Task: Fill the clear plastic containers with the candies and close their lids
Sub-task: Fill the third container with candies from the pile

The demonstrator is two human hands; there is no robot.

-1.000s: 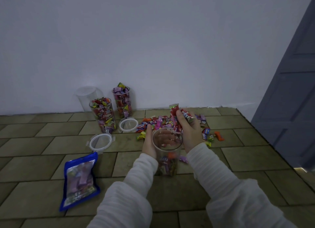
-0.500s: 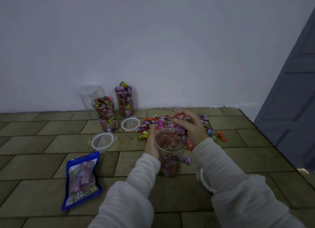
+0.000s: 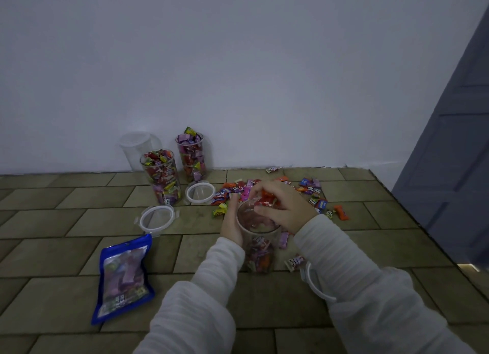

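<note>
While the dim light blurs most wrappers, some things are only partly readable: the lid [image 3: 316, 285] at lower right of centre is largely covered by the right sleeve, so only its left arc shows, and the empty container [image 3: 137, 146] against the wall in the upper left of the floor area is half hidden behind a filled container [image 3: 161, 176]. Just right of that one stands a second filled container [image 3: 193, 156], and two more lids [image 3: 156, 218] [image 3: 200, 192] lie on the floor in front of them. At centre frame, the left hand [image 3: 232, 225] wraps the left side of the open container [image 3: 258, 242], its fingers seen dimly through the clear wall. The right hand [image 3: 280, 208] hovers over the rim, its grip closed in a pinch on red candies [image 3: 267, 199]. Loose candies [image 3: 312, 192] scatter on the tiles behind. A blue candy bag [image 3: 123, 274] lies at lower left.
</note>
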